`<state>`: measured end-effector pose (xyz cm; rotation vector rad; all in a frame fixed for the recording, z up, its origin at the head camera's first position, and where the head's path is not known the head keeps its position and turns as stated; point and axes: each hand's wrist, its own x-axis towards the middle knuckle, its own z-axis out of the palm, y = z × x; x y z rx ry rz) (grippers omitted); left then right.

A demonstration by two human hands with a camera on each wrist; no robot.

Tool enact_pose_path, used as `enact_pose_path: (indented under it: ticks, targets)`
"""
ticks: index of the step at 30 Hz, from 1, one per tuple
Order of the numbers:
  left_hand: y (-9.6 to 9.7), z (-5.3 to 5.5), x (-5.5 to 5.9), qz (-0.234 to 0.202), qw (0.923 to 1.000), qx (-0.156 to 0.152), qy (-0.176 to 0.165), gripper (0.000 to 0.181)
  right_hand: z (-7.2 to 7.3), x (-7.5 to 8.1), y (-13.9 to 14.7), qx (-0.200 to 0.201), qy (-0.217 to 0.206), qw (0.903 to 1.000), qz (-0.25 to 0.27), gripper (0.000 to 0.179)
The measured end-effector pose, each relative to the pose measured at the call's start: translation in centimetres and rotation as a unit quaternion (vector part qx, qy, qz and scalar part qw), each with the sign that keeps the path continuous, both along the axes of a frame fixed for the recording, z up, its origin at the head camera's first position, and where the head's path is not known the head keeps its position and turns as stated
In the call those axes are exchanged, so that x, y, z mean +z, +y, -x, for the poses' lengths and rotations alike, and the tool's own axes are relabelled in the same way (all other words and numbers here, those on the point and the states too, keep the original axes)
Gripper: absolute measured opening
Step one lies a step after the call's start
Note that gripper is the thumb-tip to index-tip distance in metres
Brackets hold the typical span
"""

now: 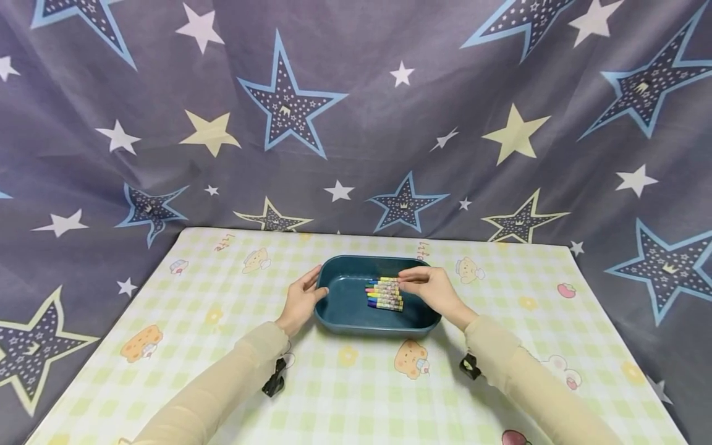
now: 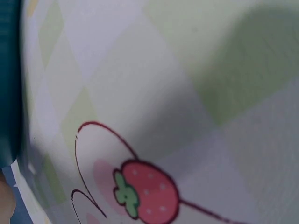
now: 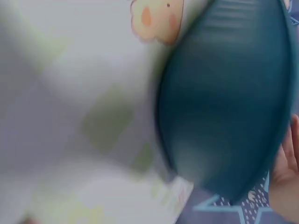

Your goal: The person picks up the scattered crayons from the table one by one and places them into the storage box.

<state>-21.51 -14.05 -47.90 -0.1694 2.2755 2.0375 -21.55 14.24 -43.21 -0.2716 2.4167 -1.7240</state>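
Note:
A dark teal plastic basin (image 1: pixel 339 322) with rounded corners stands on the table. In it, right of the middle, several crayons (image 1: pixel 385 295) lie side by side in a row, their blue, pink and yellow tips to the left. My left hand (image 1: pixel 300 301) grips the basin's left end, thumb over the rim and fingers outside. Thumb and fingertips of my right hand (image 1: pixel 434 289) pinch the right end of the farthest crayon (image 1: pixel 384 280), covering that end. The right wrist view shows the basin's outer wall (image 3: pixel 224 102) and part of the right hand (image 3: pixel 284 172).
A green-and-white checked tablecloth (image 1: pixel 222 371) printed with bears, flowers and strawberries covers the table. A grey curtain (image 1: pixel 356 136) with stars hangs along its back and sides. Black straps (image 1: pixel 274 378) show at both wrists.

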Motion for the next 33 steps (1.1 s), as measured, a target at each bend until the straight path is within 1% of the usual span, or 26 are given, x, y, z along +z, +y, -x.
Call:
enact_pose_path:
  ticks: [3, 6, 11, 14, 16, 19, 23, 26, 28, 30, 33]
  targets:
    - [-0.1, -0.1, 0.0, 0.000, 1.0000, 0.002, -0.001, 0.059, -0.7, 0.7, 1.4, 0.003, 0.003, 1.0000, -0.001, 0.027]
    - [-0.1, 0.0, 0.1, 0.000, 1.0000, 0.002, -0.002, 0.059, -1.4, 1.2, 3.2, -0.002, 0.012, 0.9999, 0.001, 0.031]
    - [-0.1, 0.1, 0.3, -0.002, 1.0000, 0.002, 0.001, 0.059, -2.6, 1.3, 6.5, -0.021, 0.036, 0.9989, -0.020, 0.035]
    - [-0.1, 0.1, 0.3, 0.000, 1.0000, -0.002, 0.001, 0.059, -3.6, 1.0, 8.4, -0.031, 0.044, 0.9981, -0.030, 0.033]
    - [-0.1, -0.1, 0.4, 0.001, 1.0000, -0.005, -0.001, 0.059, -4.4, 0.5, 9.6, -0.032, 0.046, 0.9980, -0.029, 0.032]
    - [0.0, -0.3, 0.3, -0.001, 1.0000, -0.005, -0.004, 0.059, -5.6, -0.4, 11.3, -0.025, 0.056, 0.9976, -0.034, 0.029]
    - [0.1, -0.4, 0.3, -0.010, 1.0000, -0.002, -0.001, 0.059, -6.7, -1.8, 13.5, -0.015, 0.071, 0.9962, -0.049, 0.025]
    - [0.2, -0.4, 0.2, -0.012, 0.9999, -0.002, -0.004, 0.060, -7.3, -2.9, 15.0, -0.019, 0.047, 0.9968, -0.061, 0.027]
    - [0.1, -0.4, 0.1, -0.011, 0.9999, -0.002, -0.006, 0.060, -7.6, -3.5, 15.6, -0.017, 0.018, 0.9974, -0.067, 0.032]
    - [0.1, -0.4, 0.1, -0.009, 0.9999, 0.000, -0.007, 0.060, -7.9, -4.1, 16.1, -0.008, -0.011, 0.9975, -0.070, 0.038]
    - [0.0, -0.3, 0.2, -0.003, 1.0000, 0.003, -0.003, 0.059, -8.0, -4.6, 16.4, 0.010, -0.031, 0.9966, -0.076, 0.044]
